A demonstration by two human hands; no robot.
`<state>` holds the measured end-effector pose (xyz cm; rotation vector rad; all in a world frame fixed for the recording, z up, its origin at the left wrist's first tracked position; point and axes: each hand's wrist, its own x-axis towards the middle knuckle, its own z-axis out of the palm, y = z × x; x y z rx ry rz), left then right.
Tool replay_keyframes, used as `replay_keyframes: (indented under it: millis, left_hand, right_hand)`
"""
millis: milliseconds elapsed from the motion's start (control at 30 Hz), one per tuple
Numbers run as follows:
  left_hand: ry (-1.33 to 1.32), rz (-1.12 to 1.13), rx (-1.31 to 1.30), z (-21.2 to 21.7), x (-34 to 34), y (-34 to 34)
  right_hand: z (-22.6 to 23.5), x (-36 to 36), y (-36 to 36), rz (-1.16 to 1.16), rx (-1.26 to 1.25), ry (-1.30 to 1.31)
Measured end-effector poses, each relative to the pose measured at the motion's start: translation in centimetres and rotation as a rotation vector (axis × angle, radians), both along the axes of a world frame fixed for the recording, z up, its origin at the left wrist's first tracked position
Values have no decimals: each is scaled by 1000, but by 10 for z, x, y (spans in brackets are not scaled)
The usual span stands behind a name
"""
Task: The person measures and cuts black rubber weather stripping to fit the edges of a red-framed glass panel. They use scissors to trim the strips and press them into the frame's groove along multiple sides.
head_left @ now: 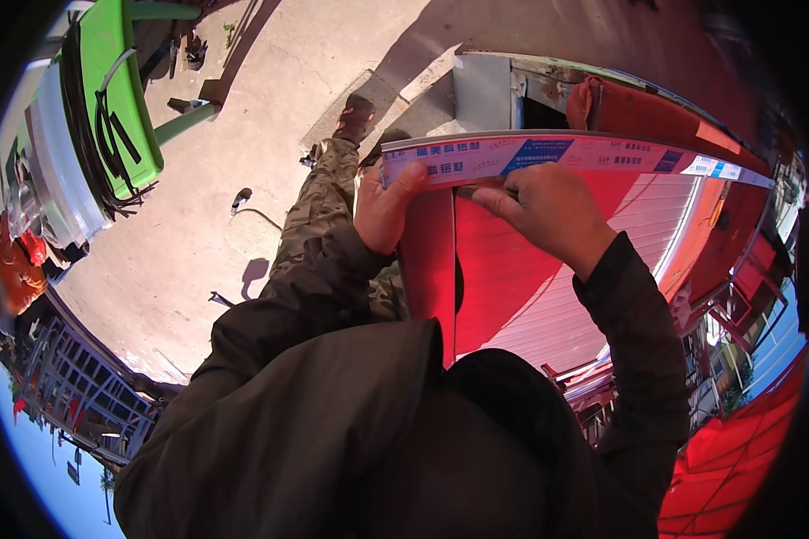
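Note:
A long, flat profile strip [530,154], wrapped in pink, white and blue printed film, runs from the middle of the view to the far right. My left hand [388,205] is closed around its left end, thumb on the near side. Just below the strip's lower edge, my right hand [553,211] is closed, its thumb pointing left along a small dark, narrow object [470,191] whose kind I cannot make out. Part of the right fingers is hidden behind the strip. Under the strip lies a red surface [494,260], partly in shade.
At the left stands a green bench [121,99] with black cables [108,148] hanging over it. A metal rack [90,382] is at the lower left. Grey metal boxes [481,94] sit beyond the strip. My leg in camouflage trousers [319,198] rests on the concrete floor [216,189].

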<state>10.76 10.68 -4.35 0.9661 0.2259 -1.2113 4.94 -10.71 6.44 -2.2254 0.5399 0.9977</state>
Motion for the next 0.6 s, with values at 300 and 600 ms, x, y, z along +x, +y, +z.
replay_keyframes:
  millis: [300,600]
  left_hand:
    - [2,30,-29,2,-3,-5]
    - [21,-79,31,5,8,-2]
  right_hand:
    - [-3,5,3,83,-40,-29]
    - [3,-10,6,23,-41,-128]
